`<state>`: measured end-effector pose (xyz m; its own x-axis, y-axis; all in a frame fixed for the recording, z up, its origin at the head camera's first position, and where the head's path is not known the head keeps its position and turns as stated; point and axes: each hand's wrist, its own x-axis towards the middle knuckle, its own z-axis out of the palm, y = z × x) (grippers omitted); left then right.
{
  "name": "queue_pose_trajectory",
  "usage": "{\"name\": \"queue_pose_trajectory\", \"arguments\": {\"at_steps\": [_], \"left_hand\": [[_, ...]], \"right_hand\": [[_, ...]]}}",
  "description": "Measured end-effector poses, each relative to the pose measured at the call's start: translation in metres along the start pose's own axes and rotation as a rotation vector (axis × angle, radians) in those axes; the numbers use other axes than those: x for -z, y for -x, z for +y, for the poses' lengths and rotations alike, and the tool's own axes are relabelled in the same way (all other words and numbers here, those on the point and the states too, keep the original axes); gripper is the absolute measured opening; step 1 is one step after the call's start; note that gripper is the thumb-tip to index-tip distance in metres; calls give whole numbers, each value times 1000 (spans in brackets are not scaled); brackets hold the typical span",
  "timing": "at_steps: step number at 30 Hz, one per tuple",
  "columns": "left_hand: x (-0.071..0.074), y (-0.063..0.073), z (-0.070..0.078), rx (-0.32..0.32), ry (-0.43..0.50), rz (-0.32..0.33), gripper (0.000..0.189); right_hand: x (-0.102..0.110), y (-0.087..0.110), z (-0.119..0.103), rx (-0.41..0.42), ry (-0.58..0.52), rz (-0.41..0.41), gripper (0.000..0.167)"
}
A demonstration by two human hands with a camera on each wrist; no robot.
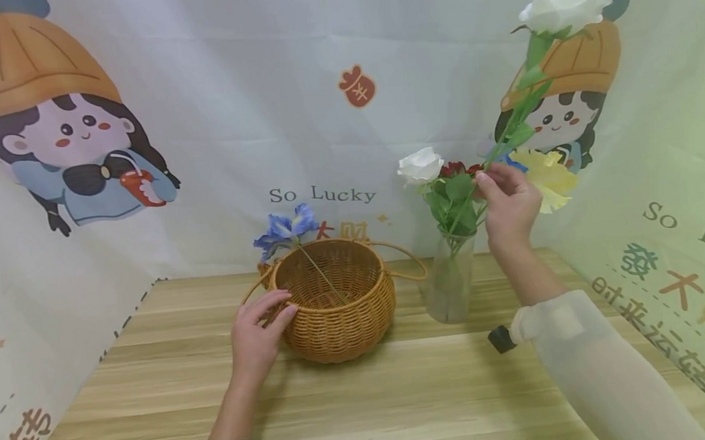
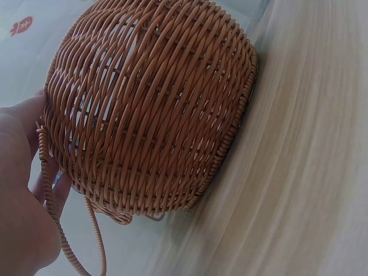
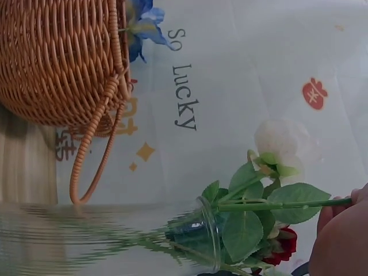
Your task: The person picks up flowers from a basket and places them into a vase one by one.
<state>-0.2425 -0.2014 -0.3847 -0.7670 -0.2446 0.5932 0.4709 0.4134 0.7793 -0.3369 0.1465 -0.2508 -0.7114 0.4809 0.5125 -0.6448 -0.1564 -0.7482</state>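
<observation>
My left hand [image 1: 256,330] grips the near left rim of a round wicker basket [image 1: 341,328], beside one of its looped handles. Inside the basket leans a blue flower [image 1: 286,231], its head resting over the back left rim. To the right, my right hand [image 1: 512,207] pinches the green stem of a tall white rose [image 1: 566,5] between thumb and fingers, above a clear ribbed vase [image 1: 450,288]. In the right wrist view the pinched stem [image 3: 310,203] runs down into the vase's mouth. A second white rose [image 1: 420,166], red flowers [image 1: 455,168] and a yellow flower [image 1: 546,178] stand around it.
The basket and vase stand on a wood-grain table [image 1: 364,408], the basket's right handle [image 1: 412,257] reaching toward the vase. A printed cloth backdrop [image 1: 229,86] with cartoon figures and lettering rises behind and at both sides. Part of a blue flower [image 1: 514,161] shows behind my right hand.
</observation>
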Motion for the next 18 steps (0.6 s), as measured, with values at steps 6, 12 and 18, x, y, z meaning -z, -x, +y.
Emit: {"name": "queue_pose_trajectory", "arguments": {"at_steps": [6, 12, 18], "left_hand": [[2, 1, 9, -14, -14, -3, 22], [1, 2, 6, -5, -3, 9, 21], [-2, 1, -2, -18, -7, 24, 21]], "right_hand": [[-1, -2, 4, 10, 153, 2, 12], [2, 1, 17, -51, 334, -36, 20], [5, 5, 30, -31, 396, -86, 23]]}}
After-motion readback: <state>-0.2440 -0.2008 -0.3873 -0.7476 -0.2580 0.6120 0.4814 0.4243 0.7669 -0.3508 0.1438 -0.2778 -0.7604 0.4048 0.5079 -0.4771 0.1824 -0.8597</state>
